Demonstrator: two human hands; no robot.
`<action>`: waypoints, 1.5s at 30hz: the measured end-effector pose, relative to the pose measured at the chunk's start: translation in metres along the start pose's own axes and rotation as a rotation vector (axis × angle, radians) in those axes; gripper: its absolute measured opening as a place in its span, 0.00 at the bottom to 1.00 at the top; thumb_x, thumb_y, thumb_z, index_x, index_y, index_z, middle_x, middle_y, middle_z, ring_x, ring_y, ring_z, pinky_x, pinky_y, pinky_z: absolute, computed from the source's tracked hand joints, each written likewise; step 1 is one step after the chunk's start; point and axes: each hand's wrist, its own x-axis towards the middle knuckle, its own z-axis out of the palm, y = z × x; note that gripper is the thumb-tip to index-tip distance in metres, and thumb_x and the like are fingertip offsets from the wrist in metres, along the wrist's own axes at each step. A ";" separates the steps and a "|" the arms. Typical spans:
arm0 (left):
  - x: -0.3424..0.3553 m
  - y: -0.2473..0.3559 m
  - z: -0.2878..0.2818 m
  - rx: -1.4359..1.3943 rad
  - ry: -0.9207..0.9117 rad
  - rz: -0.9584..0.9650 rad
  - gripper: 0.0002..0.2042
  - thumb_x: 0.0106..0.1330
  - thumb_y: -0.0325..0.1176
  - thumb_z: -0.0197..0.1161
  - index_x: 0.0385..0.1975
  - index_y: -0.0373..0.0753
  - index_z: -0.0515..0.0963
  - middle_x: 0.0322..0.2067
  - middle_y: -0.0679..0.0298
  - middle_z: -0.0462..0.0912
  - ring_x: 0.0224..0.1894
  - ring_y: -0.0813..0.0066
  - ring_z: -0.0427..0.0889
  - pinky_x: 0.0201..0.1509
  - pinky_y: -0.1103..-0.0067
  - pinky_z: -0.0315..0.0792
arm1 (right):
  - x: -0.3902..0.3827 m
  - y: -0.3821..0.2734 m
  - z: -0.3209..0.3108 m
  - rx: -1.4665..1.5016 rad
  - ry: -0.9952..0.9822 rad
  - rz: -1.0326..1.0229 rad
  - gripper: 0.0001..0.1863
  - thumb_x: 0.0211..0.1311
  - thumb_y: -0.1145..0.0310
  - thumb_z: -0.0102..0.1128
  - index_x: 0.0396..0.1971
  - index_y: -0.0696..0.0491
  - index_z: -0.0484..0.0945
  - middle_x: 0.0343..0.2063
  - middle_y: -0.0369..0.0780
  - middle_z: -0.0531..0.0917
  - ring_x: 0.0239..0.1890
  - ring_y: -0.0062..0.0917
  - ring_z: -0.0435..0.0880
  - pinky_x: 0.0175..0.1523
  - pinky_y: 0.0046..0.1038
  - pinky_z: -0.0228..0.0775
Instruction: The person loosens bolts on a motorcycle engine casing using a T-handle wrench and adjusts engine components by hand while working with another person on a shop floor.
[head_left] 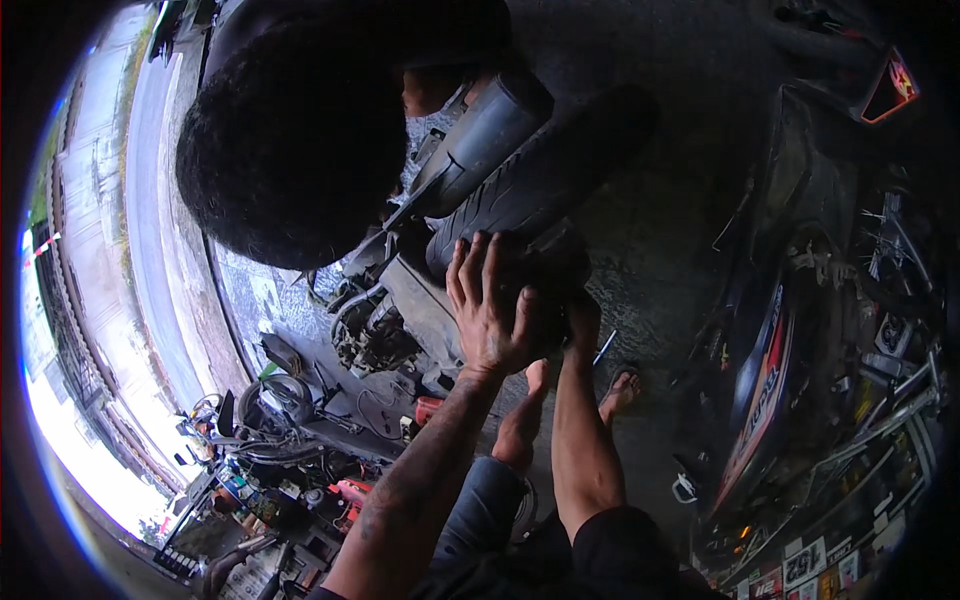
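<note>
Two of us crowd round the tyre (512, 200): a co-worker's head (290, 150) bends over its left side by the muffler (490, 138), so we probably keep to the near end for room. Our left hand (490, 310) lies wide, fingers spread, over the tyre's near end and the dark part (560, 255) beside it, seemingly steadying by pressure rather than grip; our right hand (581, 322) sits low by that part, too shadowed for us to tell what it holds.

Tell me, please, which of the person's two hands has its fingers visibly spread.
The left hand: its fingers fan apart and its back shows clearly, while the right hand is mostly in shadow, its fingers hard to make out.
</note>
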 end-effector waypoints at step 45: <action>0.004 -0.005 0.006 -0.002 0.149 -0.049 0.34 0.60 0.48 0.54 0.64 0.39 0.55 0.63 0.44 0.51 0.65 0.44 0.49 0.67 0.59 0.46 | 0.043 0.053 -0.044 -0.785 -0.026 -0.371 0.16 0.59 0.65 0.51 0.43 0.58 0.77 0.38 0.46 0.82 0.41 0.32 0.81 0.46 0.31 0.72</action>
